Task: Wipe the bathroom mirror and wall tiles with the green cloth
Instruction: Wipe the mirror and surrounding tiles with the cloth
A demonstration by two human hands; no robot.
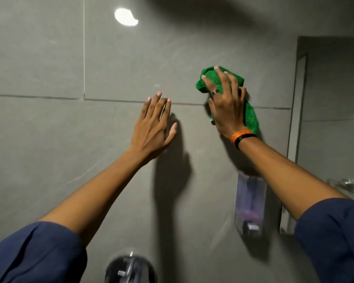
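Grey wall tiles (121,68) fill the head view, split by grout lines. The green cloth (251,117) is bunched flat against the tiles at the right of centre, across a horizontal grout line. My right hand (226,107) presses on it with spread fingers; it wears a ring and wrist bands. My left hand (153,127) rests flat on the bare tile to the left of the cloth, fingers apart, holding nothing. The mirror edge (331,119) shows at the far right.
A clear wall-mounted soap dispenser (249,205) hangs below my right forearm. A chrome tap fitting (131,268) sits at the bottom centre. A metal fixture (344,184) shows at the right. A light glare (126,17) marks the upper tile.
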